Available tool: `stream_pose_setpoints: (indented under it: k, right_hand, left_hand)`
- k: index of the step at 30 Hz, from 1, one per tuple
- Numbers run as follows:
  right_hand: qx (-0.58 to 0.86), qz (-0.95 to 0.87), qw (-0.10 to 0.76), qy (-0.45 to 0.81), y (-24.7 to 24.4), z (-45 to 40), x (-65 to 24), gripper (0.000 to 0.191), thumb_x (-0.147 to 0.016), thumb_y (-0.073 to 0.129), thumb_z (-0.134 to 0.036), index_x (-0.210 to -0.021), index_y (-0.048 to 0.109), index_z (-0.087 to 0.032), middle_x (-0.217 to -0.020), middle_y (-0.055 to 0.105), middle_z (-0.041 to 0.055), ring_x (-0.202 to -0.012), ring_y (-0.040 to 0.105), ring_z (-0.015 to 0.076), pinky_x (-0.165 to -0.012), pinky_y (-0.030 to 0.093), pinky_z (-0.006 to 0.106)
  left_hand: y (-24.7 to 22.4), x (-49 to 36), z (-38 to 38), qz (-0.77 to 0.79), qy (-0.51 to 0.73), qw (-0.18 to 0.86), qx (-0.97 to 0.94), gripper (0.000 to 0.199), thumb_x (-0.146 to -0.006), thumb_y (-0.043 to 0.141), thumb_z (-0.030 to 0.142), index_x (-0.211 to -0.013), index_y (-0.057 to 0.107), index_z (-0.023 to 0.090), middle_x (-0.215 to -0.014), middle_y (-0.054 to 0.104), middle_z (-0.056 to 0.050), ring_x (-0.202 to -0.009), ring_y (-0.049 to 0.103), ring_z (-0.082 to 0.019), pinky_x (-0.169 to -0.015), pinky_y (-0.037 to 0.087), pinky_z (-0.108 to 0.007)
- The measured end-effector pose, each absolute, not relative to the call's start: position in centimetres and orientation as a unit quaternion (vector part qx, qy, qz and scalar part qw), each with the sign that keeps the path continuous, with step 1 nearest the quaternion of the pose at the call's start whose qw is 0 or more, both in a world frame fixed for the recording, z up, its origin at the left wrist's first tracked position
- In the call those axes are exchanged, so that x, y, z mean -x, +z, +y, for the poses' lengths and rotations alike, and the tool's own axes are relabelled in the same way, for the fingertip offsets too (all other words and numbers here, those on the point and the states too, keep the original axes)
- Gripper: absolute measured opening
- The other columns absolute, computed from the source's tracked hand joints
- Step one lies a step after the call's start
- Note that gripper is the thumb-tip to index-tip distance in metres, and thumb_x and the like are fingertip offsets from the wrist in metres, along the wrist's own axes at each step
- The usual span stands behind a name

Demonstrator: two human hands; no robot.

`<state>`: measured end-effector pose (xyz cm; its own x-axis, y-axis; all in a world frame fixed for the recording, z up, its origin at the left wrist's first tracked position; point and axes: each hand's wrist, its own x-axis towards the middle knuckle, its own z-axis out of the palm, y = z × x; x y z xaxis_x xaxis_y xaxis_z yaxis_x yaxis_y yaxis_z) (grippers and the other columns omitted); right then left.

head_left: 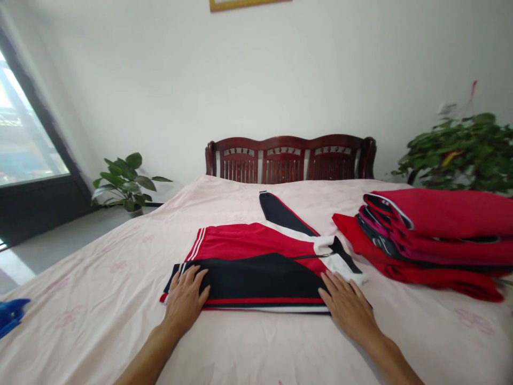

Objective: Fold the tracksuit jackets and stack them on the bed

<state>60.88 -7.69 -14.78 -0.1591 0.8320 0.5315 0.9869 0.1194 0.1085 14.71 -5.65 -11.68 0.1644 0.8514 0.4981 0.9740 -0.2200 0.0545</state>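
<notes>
Left grip [185, 299]: released, palm down, fingers spread on the navy panel of a folded red-and-navy track garment [256, 280], clasping nothing. Right grip [347, 307]: also released, laid flat at the garment's near right edge, just beside its white trim [344, 272]. Step in hand, as I judge it: pressing this fold smooth with both palms. Garment position: mid-bed, on the near side, lying on a pale pink bedsheet [80, 326]. Attached item: one dark sleeve [282, 214] extends away from me across the sheet, unfolded, toward the headboard. Neighbouring lot: a stack of folded red garments [433, 224], to my right and near the garment without touching it. Further out: a slatted dark-wood headboard [290, 160], a potted leafy plant [126, 182] on the floor by the window [24, 128], a larger green plant [457, 149] at right, and a blue object [12, 315] at the sheet's left edge, cut off by the view.
</notes>
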Motion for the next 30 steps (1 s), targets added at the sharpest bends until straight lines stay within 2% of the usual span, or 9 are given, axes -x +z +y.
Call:
stream_pose_setpoints:
  k: [6,10,15,19,22,26,30]
  right_hand:
    - [0.653,-0.7,0.196,-0.215,-14.5,-7.5,-60.8,0.039,-0.095,0.041,-0.032,-0.124,0.064,-0.019,-0.132,0.064,0.0076,-0.125,0.055,0.0259,-0.105,0.039,0.046]
    - [0.653,-0.701,0.204,-0.202,-14.3,-7.6,-60.7,0.038,-0.094,0.041,-0.029,-0.122,0.064,-0.02,-0.131,0.064,0.007,-0.124,0.055,0.0251,-0.104,0.04,0.045]
    - [0.665,-0.689,0.209,-0.201,-13.0,-8.3,-60.3,0.033,-0.093,0.043,-0.026,-0.116,0.067,-0.02,-0.122,0.068,0.0084,-0.113,0.059,0.0254,-0.093,0.045,0.042]
    - [0.685,-0.672,0.184,-0.213,-11.7,-9.0,-59.7,0.028,-0.093,0.047,-0.03,-0.108,0.069,-0.021,-0.102,0.07,0.009,-0.091,0.061,0.0268,-0.076,0.046,0.04]
    - [0.696,-0.663,0.174,-0.213,-11.5,-9.0,-59.7,0.029,-0.094,0.048,-0.037,-0.106,0.07,-0.022,-0.092,0.069,0.009,-0.086,0.061,0.0268,-0.072,0.043,0.039]
    - [0.712,-0.66,0.18,-0.158,-11.8,-8.7,-60.1,0.032,-0.094,0.046,-0.044,-0.099,0.07,-0.023,-0.091,0.071,0.0072,-0.085,0.064,0.0254,-0.071,0.043,0.037]
    - [0.727,-0.654,0.183,-0.102,-11.6,-8.4,-60.4,0.029,-0.094,0.045,-0.041,-0.095,0.069,-0.025,-0.09,0.073,0.0044,-0.086,0.067,0.0238,-0.07,0.043,0.034]
  left_hand:
    - [-12.0,-14.2,-5.4,-0.605,-0.244,0.1,0.751,0.035,-0.093,0.047,0.035,-0.122,0.064,0.027,-0.132,0.063,-0.007,-0.129,0.051,-0.027,-0.115,0.028,-0.05]
    - [-12.0,-13.5,-5.1,-0.612,-0.312,0.073,0.723,0.033,-0.095,0.04,0.033,-0.113,0.066,0.026,-0.128,0.064,-0.005,-0.122,0.056,-0.023,-0.11,0.037,-0.043]
    - [-11.6,-12.9,-5.3,-0.729,-0.317,0.109,0.597,0.048,-0.095,0.037,0.04,-0.133,0.053,0.015,-0.133,0.058,-0.015,-0.123,0.054,-0.031,-0.105,0.041,-0.046]
    - [-11.2,-12.7,-5.4,-0.804,-0.255,0.047,0.535,0.067,-0.093,0.036,0.054,-0.144,0.04,0.01,-0.127,0.06,-0.022,-0.117,0.058,-0.037,-0.096,0.046,-0.05]
    - [-11.2,-12.5,-5.2,-0.81,-0.259,0.031,0.524,0.071,-0.091,0.04,0.057,-0.144,0.038,0.01,-0.124,0.062,-0.021,-0.116,0.058,-0.038,-0.095,0.046,-0.05]
    - [-11.5,-12.0,-5.0,-0.764,-0.35,0.045,0.54,0.063,-0.09,0.046,0.051,-0.143,0.039,0.017,-0.127,0.06,-0.016,-0.118,0.058,-0.033,-0.098,0.047,-0.046]
    - [-11.8,-11.3,-4.7,-0.735,-0.389,0.011,0.555,0.056,-0.092,0.042,0.049,-0.139,0.042,0.02,-0.129,0.059,-0.013,-0.121,0.057,-0.029,-0.099,0.049,-0.043]
